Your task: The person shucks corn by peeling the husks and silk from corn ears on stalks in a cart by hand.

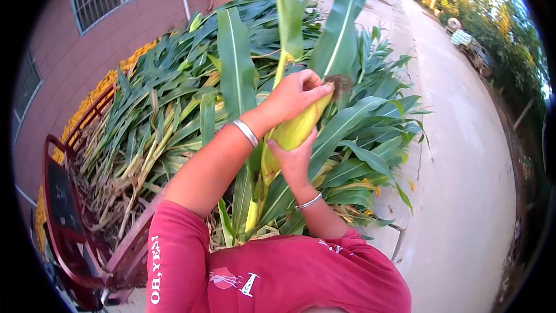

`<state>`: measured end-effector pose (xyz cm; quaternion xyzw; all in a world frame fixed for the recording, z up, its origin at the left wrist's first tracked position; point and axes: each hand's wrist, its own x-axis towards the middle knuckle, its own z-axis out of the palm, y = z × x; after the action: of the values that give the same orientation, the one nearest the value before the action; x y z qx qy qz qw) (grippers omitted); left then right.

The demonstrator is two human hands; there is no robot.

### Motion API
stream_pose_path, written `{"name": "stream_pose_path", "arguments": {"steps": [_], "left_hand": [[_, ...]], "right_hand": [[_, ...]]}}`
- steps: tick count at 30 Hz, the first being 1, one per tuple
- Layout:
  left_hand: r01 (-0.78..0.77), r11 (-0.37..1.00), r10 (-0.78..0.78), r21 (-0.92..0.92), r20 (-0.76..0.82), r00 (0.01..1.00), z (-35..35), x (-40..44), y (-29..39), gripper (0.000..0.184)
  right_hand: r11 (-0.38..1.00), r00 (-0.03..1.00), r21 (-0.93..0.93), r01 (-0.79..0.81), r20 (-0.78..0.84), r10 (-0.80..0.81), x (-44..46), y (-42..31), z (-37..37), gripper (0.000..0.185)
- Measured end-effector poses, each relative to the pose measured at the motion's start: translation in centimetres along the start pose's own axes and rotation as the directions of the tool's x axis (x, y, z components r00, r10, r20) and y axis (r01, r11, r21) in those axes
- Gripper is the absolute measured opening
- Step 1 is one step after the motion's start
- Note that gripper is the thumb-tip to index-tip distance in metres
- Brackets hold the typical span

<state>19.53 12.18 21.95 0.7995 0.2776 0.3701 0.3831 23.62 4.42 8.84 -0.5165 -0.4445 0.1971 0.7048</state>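
Note:
In front of my chest is an ear of corn (302,126) in its yellow-green husk, tilted with its tip up to the right. Dark brown corn silk (343,84) hangs out at that tip. My left hand (296,96), from above, pinches the husk close to the tip. Lower down, my right hand (297,159) is wrapped around the middle of the ear, its thumb on the near side and its fingers mostly hidden. The ear's base meets a green corn stalk (253,215), which stands nearly upright with long broad leaves.
A large heap of cut corn stalks (174,104) lies ahead and left, with a dark red metal frame (61,197) beside it. Yellow corn cobs (92,101) are piled along the brick wall (49,52). A concrete road (457,168) runs along the right, bordered by bushes (492,29).

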Motion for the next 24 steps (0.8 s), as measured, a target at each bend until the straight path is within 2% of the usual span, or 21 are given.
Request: {"name": "stream_pose_path", "arguments": {"steps": [4,6,8,10,15,17,18,20,22,23,24], "left_hand": [[0.001,0.994,-0.005,-0.113,-0.031,1.0,0.7,1.1,0.4,0.03],[0.009,0.993,-0.02,-0.114,-0.095,0.995,1.2,1.7,0.4,0.036],[-0.029,0.997,0.018,-0.076,-0.138,0.99,1.6,2.1,-0.6,0.04],[-0.06,0.998,0.06,0.009,-0.228,0.972,1.7,1.8,-1.1,0.042],[-0.083,0.996,0.07,-0.036,-0.266,0.961,1.1,0.2,-1.9,0.041],[-0.214,0.975,0.218,0.05,-0.366,0.905,0.6,-2.0,-1.6,0.039],[-0.245,0.954,0.294,0.173,-0.376,0.879,-0.1,-3.5,-1.0,0.038],[-0.156,0.984,0.176,0.086,-0.339,0.924,-1.2,-6.0,-2.9,0.038],[-0.099,0.991,0.122,0.084,-0.335,0.934,-2.1,-8.3,-3.2,0.038],[-0.071,0.995,0.09,0.07,-0.327,0.941,-2.5,-8.7,-3.2,0.037],[-0.069,0.995,0.089,0.071,-0.332,0.939,-2.6,-8.5,-3.3,0.037]], "right_hand": [[0.998,1.0,-0.059,0.018,0.004,-0.017,-0.3,0.1,0.1,0.103],[0.996,0.999,-0.08,0.048,0.018,-0.047,-0.6,-0.2,0.4,0.104],[0.999,0.998,-0.011,0.042,0.04,-0.042,-0.6,-1.1,0.5,0.102],[0.997,0.995,-0.004,0.082,0.056,-0.082,-0.6,-0.9,0.8,0.101],[0.993,0.992,-0.046,0.107,0.078,-0.103,-1.0,-0.2,1.4,0.101],[0.994,0.99,-0.055,0.095,0.111,-0.088,-1.6,0.0,1.5,0.1],[0.998,0.99,-0.032,0.053,0.133,-0.048,-1.7,0.0,1.3,0.1],[1.0,0.984,-0.008,0.003,0.176,-0.001,-1.6,0.3,1.0,0.099],[0.987,0.966,-0.036,0.156,0.212,-0.145,-1.9,0.1,1.4,0.095],[0.996,0.966,0.052,0.07,0.246,-0.081,-2.1,-0.3,1.4,0.094],[0.996,0.964,0.052,0.071,0.252,-0.082,-1.9,-0.5,1.7,0.094]]}}
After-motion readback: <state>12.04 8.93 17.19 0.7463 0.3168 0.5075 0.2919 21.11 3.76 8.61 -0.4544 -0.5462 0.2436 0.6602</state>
